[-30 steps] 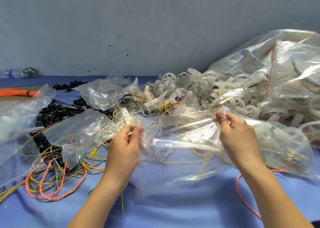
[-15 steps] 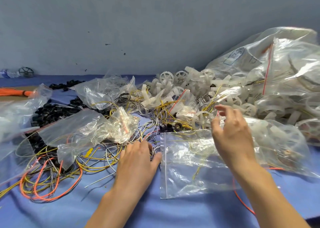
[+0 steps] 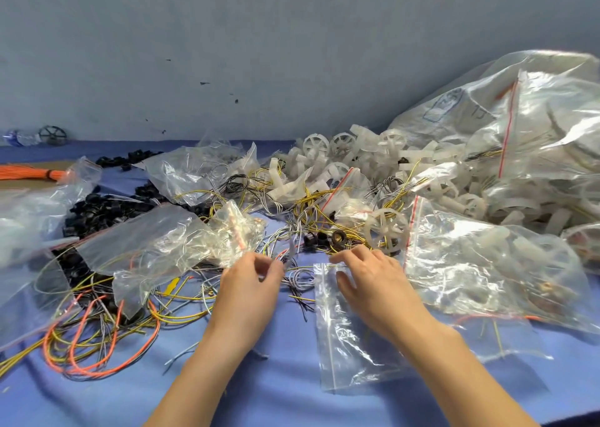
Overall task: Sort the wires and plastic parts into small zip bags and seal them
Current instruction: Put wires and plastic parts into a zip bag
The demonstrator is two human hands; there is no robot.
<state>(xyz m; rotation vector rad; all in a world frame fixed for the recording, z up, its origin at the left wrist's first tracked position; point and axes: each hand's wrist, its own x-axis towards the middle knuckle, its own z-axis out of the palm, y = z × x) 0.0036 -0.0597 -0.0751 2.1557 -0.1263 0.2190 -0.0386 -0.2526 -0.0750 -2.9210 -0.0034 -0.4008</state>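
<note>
A small clear zip bag [image 3: 344,345] lies flat on the blue cloth [image 3: 259,394] in front of me. My right hand [image 3: 373,284] rests on its upper end with fingers spread and the thumb on the plastic. My left hand [image 3: 250,284] is just left of the bag, and its thumb and fingers pinch thin grey wires [image 3: 300,275] from the loose tangle. Beyond the hands lie black rings [image 3: 321,238], yellow wires [image 3: 311,199] and a white plastic wheel [image 3: 384,228].
Filled zip bags [image 3: 487,264] and big bags of white parts [image 3: 535,134] crowd the right side. Crumpled bags [image 3: 156,241] cover a pile of black parts [image 3: 97,209] at the left. Orange and yellow wire loops [image 3: 97,345] lie front left, and an orange bundle [image 3: 26,173] lies at the far left.
The zip bag, held up stretched between both hands, now lies on the cloth. My left hand moved to the loose wires. My right hand came down onto the bag's upper end.
</note>
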